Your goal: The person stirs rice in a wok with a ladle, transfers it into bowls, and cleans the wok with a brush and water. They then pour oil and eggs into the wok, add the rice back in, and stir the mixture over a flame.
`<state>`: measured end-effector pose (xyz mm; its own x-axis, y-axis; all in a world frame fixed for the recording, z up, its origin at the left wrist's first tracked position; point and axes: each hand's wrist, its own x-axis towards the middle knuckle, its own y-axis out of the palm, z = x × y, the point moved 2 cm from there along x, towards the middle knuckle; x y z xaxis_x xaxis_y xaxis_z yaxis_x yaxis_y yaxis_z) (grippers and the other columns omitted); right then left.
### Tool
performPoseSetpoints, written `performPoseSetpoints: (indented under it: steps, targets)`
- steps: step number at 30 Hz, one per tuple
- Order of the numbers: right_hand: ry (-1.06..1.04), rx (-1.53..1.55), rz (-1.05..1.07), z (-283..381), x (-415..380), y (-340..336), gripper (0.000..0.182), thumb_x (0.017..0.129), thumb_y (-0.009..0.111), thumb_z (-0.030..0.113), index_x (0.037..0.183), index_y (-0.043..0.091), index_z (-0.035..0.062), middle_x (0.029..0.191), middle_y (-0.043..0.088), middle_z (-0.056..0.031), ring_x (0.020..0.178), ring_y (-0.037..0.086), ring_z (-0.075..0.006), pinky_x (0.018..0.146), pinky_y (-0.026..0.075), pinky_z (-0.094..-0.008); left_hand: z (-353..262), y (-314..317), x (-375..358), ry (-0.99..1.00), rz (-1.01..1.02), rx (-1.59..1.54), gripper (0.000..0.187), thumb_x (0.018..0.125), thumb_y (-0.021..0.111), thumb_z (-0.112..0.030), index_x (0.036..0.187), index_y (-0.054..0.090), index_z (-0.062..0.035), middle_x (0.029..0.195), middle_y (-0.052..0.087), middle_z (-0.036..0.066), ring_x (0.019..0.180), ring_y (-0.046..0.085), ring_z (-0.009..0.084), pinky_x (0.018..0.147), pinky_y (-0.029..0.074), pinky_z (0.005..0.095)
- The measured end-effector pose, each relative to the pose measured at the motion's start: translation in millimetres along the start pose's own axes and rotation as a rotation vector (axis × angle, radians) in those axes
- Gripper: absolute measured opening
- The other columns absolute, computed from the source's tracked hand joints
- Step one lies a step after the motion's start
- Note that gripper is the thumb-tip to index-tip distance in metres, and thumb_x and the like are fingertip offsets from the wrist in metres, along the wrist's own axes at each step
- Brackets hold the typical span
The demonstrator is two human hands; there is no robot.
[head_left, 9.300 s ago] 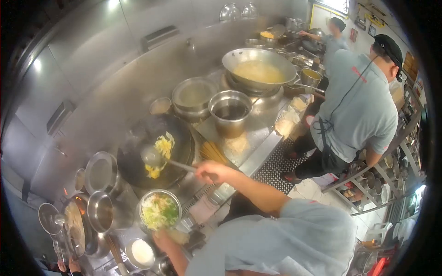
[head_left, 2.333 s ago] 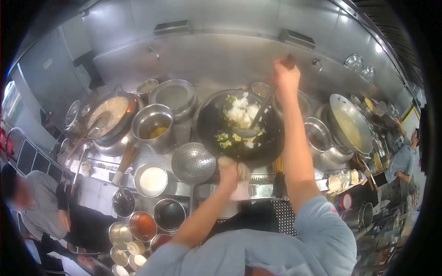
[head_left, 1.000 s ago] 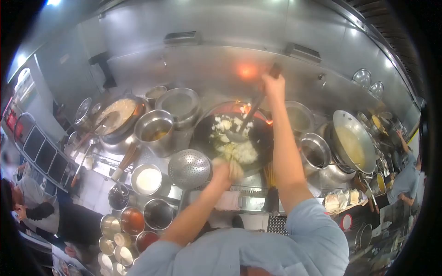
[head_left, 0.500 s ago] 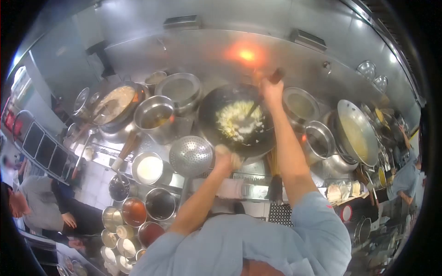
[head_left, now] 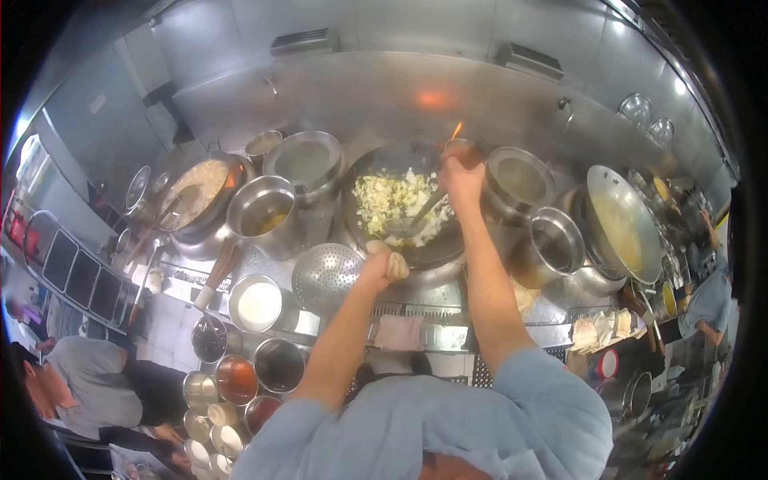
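At the wok station: my left hand point(head_left: 382, 264) is clenched on a folded cloth point(head_left: 396, 266) at the near rim of the black wok point(head_left: 364, 232), while my right hand point(head_left: 462, 174) grips the long handle of a ladle point(head_left: 406, 226), its bowl down in the rice and chopped greens point(head_left: 392, 204) heaped in the middle of the pan. An orange glow point(head_left: 434, 99) reflects off the steel backsplash above the wok. Just beside my left hand a perforated skimmer point(head_left: 326, 276) lies face down on the counter; to its left sits a bowl of white liquid point(head_left: 256, 302). A steel pot point(head_left: 262, 214) stands left of the wok, another point(head_left: 552, 244) to the right, with a large wok of yellow broth point(head_left: 622, 228) beyond it. Small condiment bowls point(head_left: 234, 380) cluster below the counter edge, near a person in a grey shirt point(head_left: 96, 392) at lower left.
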<state>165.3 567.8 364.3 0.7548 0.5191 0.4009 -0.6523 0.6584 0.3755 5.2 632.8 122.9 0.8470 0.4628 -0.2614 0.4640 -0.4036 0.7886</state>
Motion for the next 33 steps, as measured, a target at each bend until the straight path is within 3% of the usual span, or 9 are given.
performPoseSetpoints:
  steps: [5,9,11,23,24,28,30,31,33]
  targets:
    - [-0.020,0.224,-0.225,-9,43,-17,0.008,0.082,0.054,0.001,0.075,0.055,0.0041,0.059,0.049,-0.0006,0.043,0.042,-0.0093,0.040,0.034,-0.0270,24,109,-123,0.155,-0.270,-0.070,0.028,0.092,0.042,-0.013,0.064,0.044,-0.0114,0.058,0.044,0.003,0.049,0.041,0.0144,0.044,0.032,0.0314]
    - [0.218,0.102,0.056,35,67,2,0.006,0.080,0.057,0.004,0.074,0.054,0.0045,0.055,0.044,0.0004,0.041,0.042,-0.0113,0.039,0.034,-0.0274,21,62,-77,0.268,0.086,0.008,0.020,0.093,0.044,-0.017,0.074,0.047,-0.0113,0.061,0.046,0.002,0.049,0.043,0.0144,0.045,0.036,0.0314]
    - [0.088,0.041,0.009,30,54,12,0.006,0.079,0.059,0.006,0.076,0.054,0.0041,0.055,0.044,0.0004,0.043,0.045,-0.0123,0.039,0.035,-0.0293,20,52,-62,0.138,-0.398,-0.014,0.016,0.093,0.044,-0.018,0.080,0.049,-0.0108,0.063,0.047,0.002,0.050,0.044,0.0149,0.045,0.037,0.0321]
    - [-0.130,-0.121,-0.166,23,62,28,0.007,0.079,0.057,0.006,0.084,0.057,0.0008,0.060,0.052,-0.0042,0.045,0.048,-0.0132,0.040,0.038,-0.0301,43,45,-91,0.296,0.126,-0.094,0.020,0.096,0.046,-0.017,0.076,0.043,-0.0135,0.057,0.041,0.005,0.043,0.041,0.0192,0.039,0.035,0.0371]
    - [-0.139,-0.088,-0.187,34,76,24,0.007,0.079,0.058,0.005,0.084,0.056,0.0007,0.060,0.052,-0.0038,0.045,0.048,-0.0131,0.040,0.037,-0.0301,59,50,-115,0.176,-0.353,0.033,0.019,0.097,0.047,-0.020,0.080,0.041,-0.0146,0.055,0.038,0.004,0.043,0.040,0.0181,0.038,0.033,0.0347]
    - [-0.040,0.023,-0.102,76,92,22,0.007,0.079,0.058,0.004,0.084,0.056,0.0011,0.058,0.051,-0.0029,0.043,0.046,-0.0132,0.039,0.035,-0.0299,29,120,-146,0.315,-0.349,0.072,0.032,0.095,0.039,-0.012,0.064,0.039,-0.0097,0.054,0.041,0.004,0.039,0.037,0.0176,0.036,0.033,0.0334]
    - [-0.143,-0.166,-0.109,52,74,25,0.006,0.079,0.058,0.004,0.083,0.056,0.0014,0.058,0.052,-0.0032,0.043,0.046,-0.0132,0.039,0.035,-0.0296,20,69,-76,0.360,0.332,-0.098,0.032,0.093,0.041,-0.007,0.061,0.039,-0.0091,0.052,0.040,0.002,0.041,0.040,0.0152,0.037,0.030,0.0318]
    - [-0.195,-0.262,-0.124,42,60,23,0.005,0.079,0.058,0.004,0.083,0.056,0.0016,0.058,0.052,-0.0033,0.043,0.046,-0.0132,0.039,0.035,-0.0295,18,49,-47,0.098,-0.147,-0.074,0.042,0.095,0.040,-0.012,0.054,0.028,-0.0132,0.051,0.030,0.000,0.041,0.033,0.0138,0.038,0.022,0.0304]
    - [-0.046,-0.174,-0.129,21,41,18,0.004,0.081,0.060,0.006,0.080,0.057,0.0020,0.061,0.054,-0.0039,0.045,0.047,-0.0123,0.039,0.035,-0.0288,48,4,-35,0.210,-0.088,0.044,0.041,0.099,0.037,-0.022,0.060,0.032,-0.0120,0.050,0.031,0.000,0.040,0.032,0.0132,0.036,0.023,0.0300]
